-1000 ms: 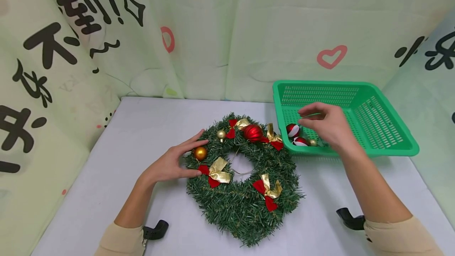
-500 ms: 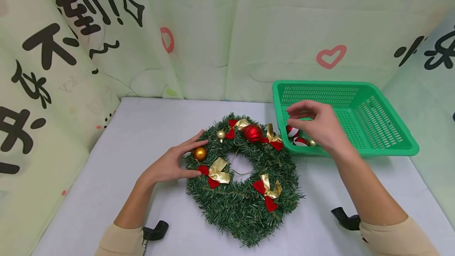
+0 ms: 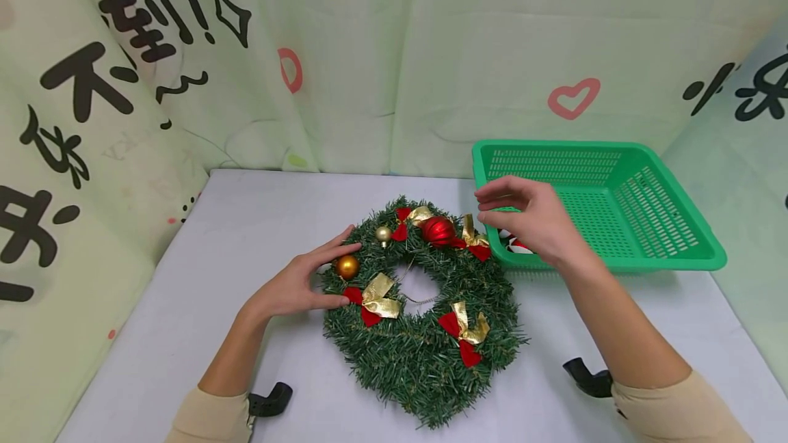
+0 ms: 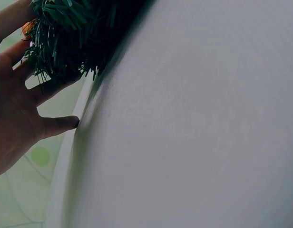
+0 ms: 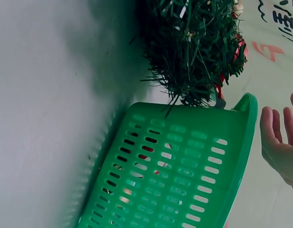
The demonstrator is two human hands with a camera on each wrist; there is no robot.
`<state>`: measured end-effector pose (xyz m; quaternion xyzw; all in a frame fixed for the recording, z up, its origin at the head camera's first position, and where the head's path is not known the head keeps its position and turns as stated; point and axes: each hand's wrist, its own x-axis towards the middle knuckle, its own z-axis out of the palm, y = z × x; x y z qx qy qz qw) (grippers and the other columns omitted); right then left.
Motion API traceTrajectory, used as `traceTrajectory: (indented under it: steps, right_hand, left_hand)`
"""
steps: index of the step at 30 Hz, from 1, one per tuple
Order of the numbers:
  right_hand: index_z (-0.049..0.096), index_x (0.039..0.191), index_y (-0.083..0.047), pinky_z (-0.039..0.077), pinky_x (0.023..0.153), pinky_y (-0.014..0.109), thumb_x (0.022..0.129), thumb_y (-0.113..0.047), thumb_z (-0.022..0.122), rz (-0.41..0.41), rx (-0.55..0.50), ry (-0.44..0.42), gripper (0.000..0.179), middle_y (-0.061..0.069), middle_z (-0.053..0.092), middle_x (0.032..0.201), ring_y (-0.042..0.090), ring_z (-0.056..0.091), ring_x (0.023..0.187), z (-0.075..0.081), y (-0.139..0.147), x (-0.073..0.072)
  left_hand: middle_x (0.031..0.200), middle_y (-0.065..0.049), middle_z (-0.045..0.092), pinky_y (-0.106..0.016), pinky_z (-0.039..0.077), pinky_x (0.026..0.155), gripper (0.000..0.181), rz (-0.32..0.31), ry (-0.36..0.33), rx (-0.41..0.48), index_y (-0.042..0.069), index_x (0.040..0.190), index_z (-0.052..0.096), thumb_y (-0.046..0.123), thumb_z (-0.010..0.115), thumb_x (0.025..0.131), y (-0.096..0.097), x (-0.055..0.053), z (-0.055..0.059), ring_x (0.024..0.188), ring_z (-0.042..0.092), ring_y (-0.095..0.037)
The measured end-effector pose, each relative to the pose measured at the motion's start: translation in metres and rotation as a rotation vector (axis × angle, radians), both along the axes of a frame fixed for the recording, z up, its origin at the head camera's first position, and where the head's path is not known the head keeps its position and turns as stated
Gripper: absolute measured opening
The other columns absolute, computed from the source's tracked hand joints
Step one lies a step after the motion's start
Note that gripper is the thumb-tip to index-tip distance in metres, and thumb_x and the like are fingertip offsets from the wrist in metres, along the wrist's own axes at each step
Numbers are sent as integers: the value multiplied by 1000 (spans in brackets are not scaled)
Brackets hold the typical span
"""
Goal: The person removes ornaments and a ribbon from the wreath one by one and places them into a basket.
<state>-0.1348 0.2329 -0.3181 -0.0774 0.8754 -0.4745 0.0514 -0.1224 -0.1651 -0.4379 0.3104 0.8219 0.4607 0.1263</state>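
A green wreath (image 3: 425, 354) with red-and-gold bows lies on the white table. It bears a ribbed red ball (image 3: 438, 231), a small pale-gold ball (image 3: 383, 234) and an orange-gold ball (image 3: 347, 266). My left hand (image 3: 299, 284) rests against the wreath's left side, thumb and fingers spread either side of the orange-gold ball. Above the left end of a green basket (image 3: 652, 264) hovers my right hand (image 3: 534, 216); its fingers bend slightly, a gap shows between them and the thumb, and I see nothing held. Beneath it, red-and-white balls (image 3: 520, 245) are partly hidden.
The basket stands at the back right, its left end close beside the wreath. A light green printed curtain (image 3: 431, 67) hangs behind the table (image 3: 295, 204) and at both sides. Black wrist mounts (image 3: 271, 400) jut from both forearms.
My right hand has moved left above the basket toward the wreath, covering more of the balls inside. My left hand and the wreath have stayed in place.
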Motion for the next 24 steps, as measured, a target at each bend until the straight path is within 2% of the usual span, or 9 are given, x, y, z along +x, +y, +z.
traceTrajectory:
  steps: [6,12,16,21,24]
  right_hand:
    - [69,128,-14,56,87,27,97,-22,76,33,-32,-34,32,10,71,126,15,68,114,-5,-7,-2]
    - [67,130,-9,58,89,26,95,-11,75,82,-101,-83,36,13,69,131,32,66,124,-11,-15,-4]
    - [67,132,-9,58,90,27,95,-10,75,98,-104,-90,38,13,67,137,37,62,131,-16,-19,-5]
    - [67,134,-11,58,98,40,94,-11,76,101,-93,-105,40,13,65,140,37,60,134,-19,-24,-7]
    - [67,134,-11,53,107,49,94,-10,76,101,-84,-112,42,14,63,143,38,59,135,-20,-27,-8]
  left_hand:
    - [176,6,16,-68,26,122,85,0,-2,3,22,160,44,22,87,87,0,0,0,161,20,-29]
    - [175,7,15,-67,26,122,85,1,-6,0,23,160,44,23,87,87,-1,-1,-1,161,20,-28]
    - [175,6,16,-67,26,122,85,1,-2,2,23,160,44,22,87,86,-1,0,-2,161,20,-29]
    - [175,5,16,-67,26,122,85,0,2,4,23,160,44,22,87,86,-1,0,-1,161,21,-30]
    - [175,5,16,-67,26,122,85,0,0,6,24,160,44,22,87,86,-1,0,-1,161,20,-30]
